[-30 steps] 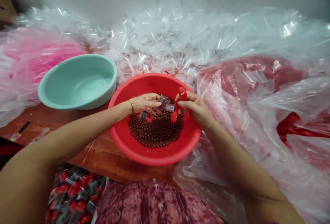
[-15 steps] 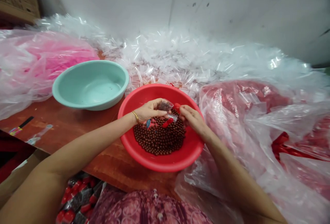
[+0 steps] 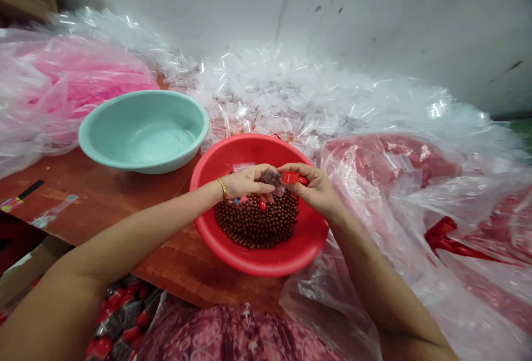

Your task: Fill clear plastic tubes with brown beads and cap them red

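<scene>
Over the red basin [image 3: 257, 264], my left hand [image 3: 245, 182] is closed around a small clear container [image 3: 271, 178] with dark brown balls inside. A red cap [image 3: 291, 177] with a loop-like part is pinched in the fingers of my right hand [image 3: 316, 188]. The cap is up against the container's right end; whether it is seated I cannot tell. Below my left fingers shows a small red piece [image 3: 262, 206], the rest of it hidden. Many shiny brown balls [image 3: 257, 228] lie in the basin, with a bit of clear plastic at its back.
A pale green basin [image 3: 143, 131] stands at the left. Clear plastic pieces [image 3: 266, 89] are heaped along the wall. Pink items in a plastic bag [image 3: 83, 76] lie back left; a bag of red items [image 3: 386, 156] lies right. Red-capped filled containers [image 3: 120, 316] sit below the table edge.
My right hand has brought the red cap against the container, turning it so its side shows. The clear tube with a red end under my left hand is now mostly hidden. The view has shifted slightly.
</scene>
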Demonstrator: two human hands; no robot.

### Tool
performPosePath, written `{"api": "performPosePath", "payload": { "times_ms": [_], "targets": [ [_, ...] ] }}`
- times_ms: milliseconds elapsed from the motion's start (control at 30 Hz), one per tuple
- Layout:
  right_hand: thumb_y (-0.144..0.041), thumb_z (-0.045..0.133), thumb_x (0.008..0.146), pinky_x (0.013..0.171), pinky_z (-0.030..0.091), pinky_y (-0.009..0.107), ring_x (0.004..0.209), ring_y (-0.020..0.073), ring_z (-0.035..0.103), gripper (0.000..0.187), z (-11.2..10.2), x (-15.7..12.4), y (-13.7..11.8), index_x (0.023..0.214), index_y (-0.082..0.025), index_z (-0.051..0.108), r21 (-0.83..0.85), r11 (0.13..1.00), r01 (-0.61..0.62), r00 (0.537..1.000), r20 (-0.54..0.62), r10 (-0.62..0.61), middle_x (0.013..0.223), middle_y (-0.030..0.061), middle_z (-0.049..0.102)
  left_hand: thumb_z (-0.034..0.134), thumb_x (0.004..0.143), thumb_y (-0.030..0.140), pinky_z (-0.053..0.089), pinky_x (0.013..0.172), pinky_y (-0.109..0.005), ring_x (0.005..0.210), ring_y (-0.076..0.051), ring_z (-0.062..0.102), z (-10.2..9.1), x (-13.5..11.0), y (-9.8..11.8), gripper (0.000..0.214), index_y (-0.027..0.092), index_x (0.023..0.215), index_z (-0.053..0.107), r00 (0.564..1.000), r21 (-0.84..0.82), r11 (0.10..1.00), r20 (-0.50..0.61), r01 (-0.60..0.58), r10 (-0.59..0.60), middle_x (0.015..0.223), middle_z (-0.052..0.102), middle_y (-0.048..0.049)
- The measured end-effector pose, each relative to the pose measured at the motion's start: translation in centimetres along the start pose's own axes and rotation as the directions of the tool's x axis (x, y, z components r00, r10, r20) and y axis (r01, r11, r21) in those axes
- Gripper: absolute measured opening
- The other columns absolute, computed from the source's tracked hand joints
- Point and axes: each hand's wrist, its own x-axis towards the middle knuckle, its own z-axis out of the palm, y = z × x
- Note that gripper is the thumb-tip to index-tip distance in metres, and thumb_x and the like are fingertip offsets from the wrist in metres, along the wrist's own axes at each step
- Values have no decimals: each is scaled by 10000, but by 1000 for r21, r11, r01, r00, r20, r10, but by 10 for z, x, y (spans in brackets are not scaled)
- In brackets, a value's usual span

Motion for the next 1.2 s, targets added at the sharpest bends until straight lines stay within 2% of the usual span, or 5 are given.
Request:
{"api": "performPosePath", "payload": {
  "times_ms": [200, 433, 767, 967, 1200],
  "targets": [
    [-549, 596, 713, 345, 353, 205, 365, 53, 325, 409, -4, -5, 9, 919, -197, 572, 213, 970, -120, 989, -64, 136, 521, -83, 412, 700, 709, 194, 488, 665, -220, 679, -82, 606, 15, 3, 5, 282, 130, 901, 503, 997, -85, 996, -68, -28, 23, 787, 628, -12],
    [-444, 521, 835, 521, 463, 240, 536, 99, 538, 263, -20, -19, 16, 891, -197, 592, -234, 972, 12, 969, -235, -69, 686, -7, 595, 667, 721, 187, 482, 600, -204, 596, -68, 598, 29, 14, -3, 266, 128, 906, 486, 983, -42, 999, -181, -35, 27, 741, 610, 9],
    [-207, 501, 834, 638, 505, 242, 703, 155, 657, 255, -12, -29, 17, 1040, -213, 652, -898, 410, 161, 860, -76, -504, 855, 46, 715, 580, 772, 179, 420, 492, -144, 486, -24, 520, 26, 13, -5, 153, 150, 837, 445, 984, 116, 992, -160, -58, 76, 654, 547, 63],
    [-197, 487, 837, 748, 524, 304, 829, 189, 653, 287, -8, -30, 16, 1097, -198, 609, -752, 631, 192, 888, -139, -437, 953, 80, 695, 569, 782, 188, 396, 456, -136, 460, -14, 493, 27, 13, -3, 139, 147, 835, 448, 985, 122, 991, -159, -53, 72, 662, 526, 62],
    [-334, 615, 738, 479, 468, 242, 474, 84, 502, 256, -14, -20, 20, 960, -212, 583, -98, 994, -45, 961, -277, 16, 786, 0, 647, 560, 753, 166, 383, 422, -131, 448, -23, 502, 24, 12, -2, 138, 144, 845, 460, 990, 103, 995, -138, 18, -3, 649, 551, 54]
  ]
}}
